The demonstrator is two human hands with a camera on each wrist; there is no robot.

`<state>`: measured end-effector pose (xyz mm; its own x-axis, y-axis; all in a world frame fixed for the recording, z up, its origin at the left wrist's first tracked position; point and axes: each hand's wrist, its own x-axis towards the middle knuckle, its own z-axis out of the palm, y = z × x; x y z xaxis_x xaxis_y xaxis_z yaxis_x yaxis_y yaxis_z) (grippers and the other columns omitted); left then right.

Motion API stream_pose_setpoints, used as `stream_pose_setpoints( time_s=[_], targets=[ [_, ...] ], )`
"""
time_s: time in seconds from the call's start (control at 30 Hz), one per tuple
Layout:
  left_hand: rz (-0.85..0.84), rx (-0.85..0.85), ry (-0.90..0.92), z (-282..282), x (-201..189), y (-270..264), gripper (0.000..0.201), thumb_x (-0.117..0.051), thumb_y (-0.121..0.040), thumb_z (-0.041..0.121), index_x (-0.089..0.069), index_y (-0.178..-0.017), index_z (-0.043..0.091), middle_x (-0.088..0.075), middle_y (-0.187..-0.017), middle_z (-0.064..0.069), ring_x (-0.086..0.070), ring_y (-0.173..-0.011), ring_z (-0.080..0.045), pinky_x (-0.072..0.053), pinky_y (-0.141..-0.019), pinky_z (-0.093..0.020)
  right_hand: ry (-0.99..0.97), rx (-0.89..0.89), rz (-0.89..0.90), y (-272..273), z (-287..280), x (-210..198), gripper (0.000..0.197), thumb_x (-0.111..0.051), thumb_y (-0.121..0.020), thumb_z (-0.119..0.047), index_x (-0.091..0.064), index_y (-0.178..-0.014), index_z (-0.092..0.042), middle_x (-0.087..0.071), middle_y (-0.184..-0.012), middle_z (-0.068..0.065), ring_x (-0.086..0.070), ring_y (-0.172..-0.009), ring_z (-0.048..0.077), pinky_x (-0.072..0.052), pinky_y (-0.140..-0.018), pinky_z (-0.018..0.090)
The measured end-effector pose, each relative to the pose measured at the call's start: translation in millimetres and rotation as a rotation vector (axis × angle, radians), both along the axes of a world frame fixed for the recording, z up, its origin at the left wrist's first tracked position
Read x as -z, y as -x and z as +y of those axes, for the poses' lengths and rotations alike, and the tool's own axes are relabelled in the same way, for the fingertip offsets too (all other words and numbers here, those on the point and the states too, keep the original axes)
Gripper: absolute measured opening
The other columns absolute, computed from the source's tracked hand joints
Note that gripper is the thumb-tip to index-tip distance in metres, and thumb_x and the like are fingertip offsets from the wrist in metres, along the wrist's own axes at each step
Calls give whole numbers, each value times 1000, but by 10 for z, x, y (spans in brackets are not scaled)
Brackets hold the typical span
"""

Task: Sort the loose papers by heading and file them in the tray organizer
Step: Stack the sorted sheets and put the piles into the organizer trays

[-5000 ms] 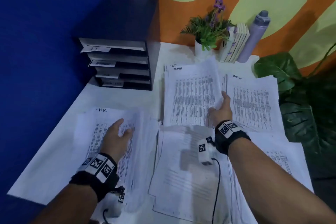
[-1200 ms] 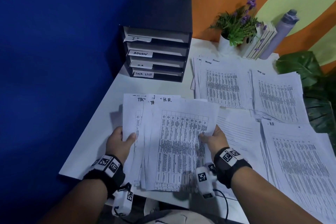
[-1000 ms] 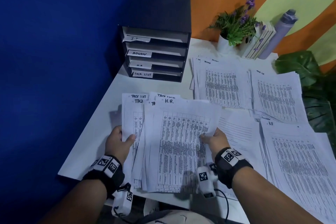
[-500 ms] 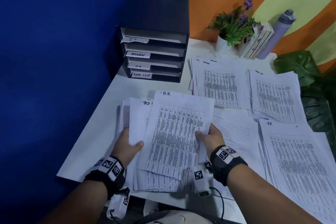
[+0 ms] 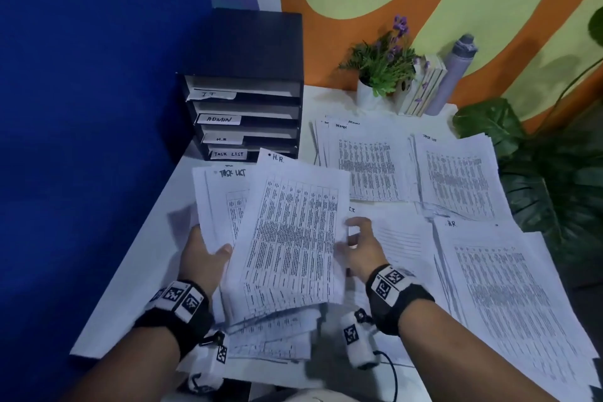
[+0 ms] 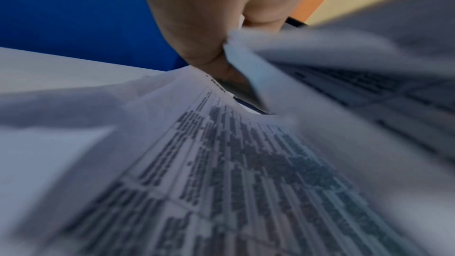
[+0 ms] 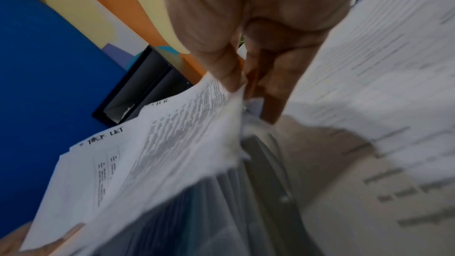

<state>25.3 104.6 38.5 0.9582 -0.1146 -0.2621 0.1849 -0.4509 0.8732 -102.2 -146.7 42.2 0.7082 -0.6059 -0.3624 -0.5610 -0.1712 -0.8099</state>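
My left hand (image 5: 205, 254) grips the left edge of a loose stack of printed papers (image 5: 274, 330), thumb on top; the left wrist view shows that thumb (image 6: 211, 54) pressed on a sheet. The stack's visible sheet is headed TASK LIST (image 5: 222, 196). My right hand (image 5: 357, 246) pinches the right edge of the top H.R. sheet (image 5: 293, 238), which tilts across the stack; the right wrist view shows its thumb (image 7: 229, 73) on that edge. The black tray organizer (image 5: 248, 52) stands at the back left, with slots labelled IT, ADMIN, H.R. and TASK LIST.
Sorted piles lie on the white table (image 5: 140, 264): ADMIN (image 5: 365, 163), TASK LIST (image 5: 456, 179), H.R. (image 5: 502, 290), I.T. (image 5: 401, 238). A potted plant (image 5: 381, 72), books (image 5: 424, 88) and a bottle (image 5: 453, 75) stand at the back. Large leaves (image 5: 541, 179) crowd the right edge; a blue wall runs along the left.
The H.R. sheet has slid up and to the right off the stack and tilted, uncovering the TASK LIST sheet. Both hands have risen a little with the papers.
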Motion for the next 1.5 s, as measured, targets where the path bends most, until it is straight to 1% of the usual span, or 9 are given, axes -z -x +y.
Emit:
stream_pose_setpoints(
  time_s=[0.23,0.4,0.47,0.57,0.83,1.03,1.17,1.3,1.5],
  targets=[
    [-57,13,34,-495,-102,42,45,-63,-90,5,-48,-131,18,-63,-124,-4,-59,-112,-26,-47,-100,-41,148,-42,80,199,-299,-55,22,-56,-81,1,-59,-82,-21,-62,-96,-1,-59,-83,17,-44,-61,17],
    [-44,71,-23,-760,-126,125,48,-63,-91,14,-44,-134,20,-56,-134,-3,-54,-122,-28,-44,-104,-46,159,55,97,362,-690,-6,45,-56,-77,10,-63,-110,-20,-49,-120,4,-59,-88,14,-51,-70,19],
    [-27,69,-14,-847,-135,153,43,-62,-92,11,-45,-131,20,-58,-127,-1,-56,-114,-25,-45,-101,-42,178,80,95,431,-828,65,49,-53,-77,12,-64,-106,-26,-51,-124,5,-63,-92,18,-56,-79,26],
    [-26,60,-1,-969,-153,207,38,-60,-93,7,-47,-126,21,-59,-117,2,-56,-104,-22,-45,-94,-38,285,148,82,501,-1020,104,40,-46,-85,11,-69,-89,-21,-56,-116,2,-64,-79,15,-50,-62,13],
    [-12,59,-21,-1201,-133,259,34,-61,-93,10,-49,-122,22,-60,-117,1,-57,-105,-25,-47,-92,-40,396,499,146,982,-1700,-36,36,-47,-88,5,-68,-102,-19,-59,-104,4,-58,-68,22,-45,-59,26],
    [-9,95,-2,-1360,-118,342,37,-61,-93,9,-50,-126,22,-60,-110,3,-57,-98,-23,-45,-86,-36,471,735,512,1951,-2057,52,36,-45,-83,-2,-72,-96,-23,-60,-112,14,-61,-96,39,-53,-83,45],
    [-11,139,33,-1445,-156,419,40,-61,-93,6,-49,-129,18,-59,-112,1,-56,-98,-22,-44,-85,-34,491,731,753,2127,-2005,14,29,-66,-83,-22,-68,-111,-30,-44,-139,9,-40,-125,34,-34,-103,50],
    [-20,193,74,-1533,-225,504,44,-64,-91,6,-49,-130,18,-58,-110,4,-56,-99,-19,-43,-85,-31,663,529,329,1688,-1841,-43,36,-67,-81,-5,-67,-115,-17,-42,-144,11,-41,-129,33,-37,-105,47],
    [4,205,122,-1629,-308,575,38,-78,-81,18,-56,-112,23,-66,-101,9,-63,-91,-14,-50,-84,-31,-290,265,-140,821,-1345,-200,43,-66,-90,-32,-51,-129,-21,-65,-115,2,-63,-104,23,-51,-96,46]
  ],
)
